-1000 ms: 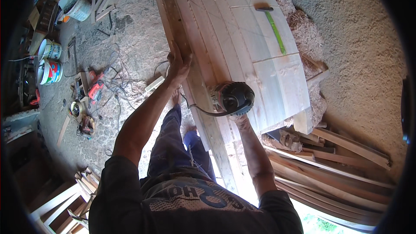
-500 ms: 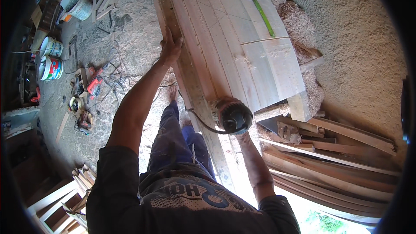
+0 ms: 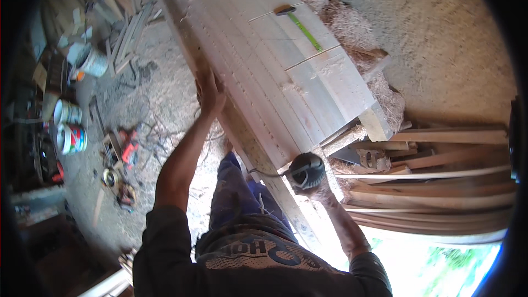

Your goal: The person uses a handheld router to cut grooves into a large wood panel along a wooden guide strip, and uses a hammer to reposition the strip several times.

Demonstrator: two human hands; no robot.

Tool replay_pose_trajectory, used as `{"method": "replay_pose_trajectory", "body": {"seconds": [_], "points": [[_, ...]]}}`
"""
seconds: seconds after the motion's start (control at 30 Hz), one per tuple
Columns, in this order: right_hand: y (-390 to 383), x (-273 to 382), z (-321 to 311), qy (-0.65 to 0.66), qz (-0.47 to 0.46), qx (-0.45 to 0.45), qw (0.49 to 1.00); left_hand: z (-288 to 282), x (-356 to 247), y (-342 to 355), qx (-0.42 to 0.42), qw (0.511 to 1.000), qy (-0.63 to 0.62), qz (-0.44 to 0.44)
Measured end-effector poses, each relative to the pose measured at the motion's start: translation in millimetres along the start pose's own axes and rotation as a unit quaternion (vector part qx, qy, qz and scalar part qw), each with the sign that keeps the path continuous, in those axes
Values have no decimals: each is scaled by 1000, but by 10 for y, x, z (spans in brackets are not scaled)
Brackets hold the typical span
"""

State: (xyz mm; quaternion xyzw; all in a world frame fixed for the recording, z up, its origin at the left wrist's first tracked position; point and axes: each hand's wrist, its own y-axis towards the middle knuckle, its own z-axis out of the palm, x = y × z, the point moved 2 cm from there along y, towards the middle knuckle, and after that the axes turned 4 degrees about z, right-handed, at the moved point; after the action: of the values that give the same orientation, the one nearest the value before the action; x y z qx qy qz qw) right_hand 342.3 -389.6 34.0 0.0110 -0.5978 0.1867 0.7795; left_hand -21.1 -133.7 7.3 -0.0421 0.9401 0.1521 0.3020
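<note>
A long, narrow wooden beam (image 3: 246,137) runs along the left edge of a wide panel of joined planks (image 3: 247,71). My left hand (image 3: 210,93) grips this beam about midway, with its fingers partly hidden. At the panel's near end, my right hand (image 3: 319,193) is closed around a black corded power tool (image 3: 306,170) with a round, ribbed top. The tool's underside is hidden, so I cannot tell whether it touches the wood. On the far right part of the panel lies a hammer (image 3: 304,30) with a bright green handle.
Wood shavings (image 3: 363,27) are heaped along the panel's right side. Curved timber pieces (image 3: 429,201) are stacked at the right. On the left floor stand buckets (image 3: 71,138), a red power tool (image 3: 130,147) and loose cords. Scrap boards (image 3: 129,36) lie farther back.
The view has shifted, and the panel appears swung to the left. My right hand has brought the power tool nearer along the beam to the panel's near end. My left hand stays on the beam.
</note>
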Motion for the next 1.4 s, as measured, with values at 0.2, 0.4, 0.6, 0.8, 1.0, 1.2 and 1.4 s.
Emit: {"method": "replay_pose_trajectory", "body": {"seconds": [0.2,0.4,0.6,0.8,1.0,1.2,1.4], "points": [[614,1112,-92,-409,102,-182,889,-407,-1411,-417,198,858,-439,176],[1255,1423,-323,-450,95,-232,857,-73,-1827,-61,261,732,-621,103],[1788,1712,-171,-515,164,-250,804,276,-1763,389,233,725,-647,44],[2281,1812,-98,-549,209,-245,771,354,-1600,795,168,800,-567,101],[2904,1943,-257,-614,201,-220,731,610,-863,1385,164,870,-456,88],[3372,2054,-461,-642,308,-135,690,336,433,1804,-35,984,-16,174],[3674,1853,-779,-602,260,-26,755,277,1009,1867,74,970,222,65]]}}
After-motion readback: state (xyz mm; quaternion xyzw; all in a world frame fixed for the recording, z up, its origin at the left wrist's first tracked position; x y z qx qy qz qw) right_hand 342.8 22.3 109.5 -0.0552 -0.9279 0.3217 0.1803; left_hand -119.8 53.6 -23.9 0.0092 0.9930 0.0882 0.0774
